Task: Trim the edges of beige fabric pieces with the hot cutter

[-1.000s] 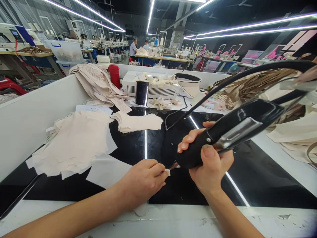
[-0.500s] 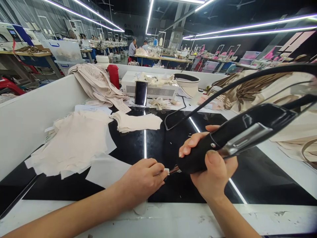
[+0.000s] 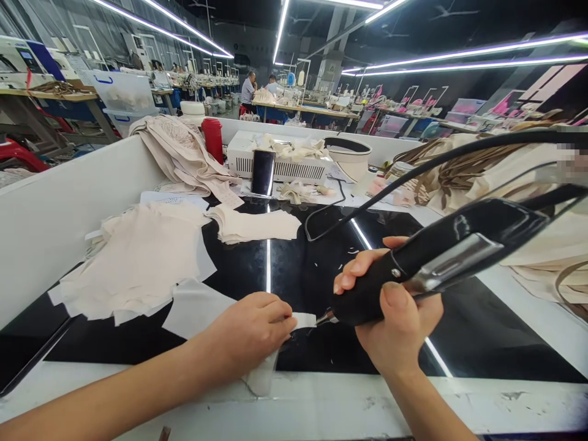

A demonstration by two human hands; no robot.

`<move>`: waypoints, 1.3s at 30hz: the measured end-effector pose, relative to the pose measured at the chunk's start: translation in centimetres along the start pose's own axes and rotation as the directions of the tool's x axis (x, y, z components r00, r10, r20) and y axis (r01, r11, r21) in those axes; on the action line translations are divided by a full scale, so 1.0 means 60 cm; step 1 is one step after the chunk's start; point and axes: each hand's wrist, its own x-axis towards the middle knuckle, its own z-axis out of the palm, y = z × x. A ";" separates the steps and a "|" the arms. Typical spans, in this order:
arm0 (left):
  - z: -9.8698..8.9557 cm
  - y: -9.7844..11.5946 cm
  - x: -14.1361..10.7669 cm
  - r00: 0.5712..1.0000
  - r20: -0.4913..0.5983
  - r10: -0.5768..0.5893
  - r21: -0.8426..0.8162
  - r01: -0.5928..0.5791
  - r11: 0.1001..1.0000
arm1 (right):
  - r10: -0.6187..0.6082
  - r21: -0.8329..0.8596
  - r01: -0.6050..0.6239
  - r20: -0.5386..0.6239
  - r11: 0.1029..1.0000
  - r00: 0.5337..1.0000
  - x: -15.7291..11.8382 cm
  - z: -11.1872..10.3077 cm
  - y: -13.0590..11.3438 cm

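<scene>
A thin, pale fabric strip (image 3: 303, 320) lies flat on black glass (image 3: 294, 269).

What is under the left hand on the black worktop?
A thin white strip sticks out from under the left hand toward the black tool's tip. The rest of it lies hidden beneath the hand.

No legible text, label, brand or number in this view. A green sign (image 3: 330, 65) hangs on a pillar far back; marks on it too small to read. Sheet of paper (image 3: 173, 199) on the surface beside the fabric stack shows faint print, not readable. White box (image 3: 280, 162) with vent slots: no marking discernible. Phone screen (image 3: 263, 172) dark.
</scene>
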 end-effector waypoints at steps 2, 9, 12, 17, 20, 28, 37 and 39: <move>-0.001 0.000 -0.008 1.000 -0.020 0.006 -0.002 -0.007 1.000 | -0.002 -0.007 0.002 0.000 1.000 1.000 0.000 0.001 0.000; 0.009 0.002 -0.021 0.997 -0.078 0.010 -0.007 -0.011 1.000 | 0.000 -0.006 0.000 -0.018 1.000 1.000 0.002 0.002 -0.002; 0.015 0.001 -0.022 0.995 -0.098 0.008 -0.008 -0.009 1.000 | 0.009 0.015 -0.008 -0.041 1.000 0.999 0.007 0.004 -0.006; 0.019 0.002 -0.023 0.991 -0.131 0.010 -0.008 -0.011 1.000 | -0.007 0.022 0.008 -0.061 1.000 0.998 0.015 0.010 -0.004; 0.021 0.003 -0.024 0.991 -0.134 0.008 -0.011 -0.010 1.000 | -0.010 -0.002 0.010 -0.046 1.000 0.999 0.014 0.011 0.000; 0.027 0.003 -0.027 0.988 -0.154 0.004 -0.001 -0.004 1.000 | -0.021 -0.027 0.020 -0.047 0.999 0.999 0.015 0.014 0.001; 0.030 0.003 -0.025 0.985 -0.173 0.011 0.003 -0.011 1.000 | -0.023 0.065 0.023 -0.008 0.998 1.000 0.013 0.042 0.011; 0.031 0.004 -0.025 0.983 -0.183 0.018 0.023 -0.014 1.000 | -0.027 0.079 0.027 0.002 0.997 1.000 0.012 0.046 0.015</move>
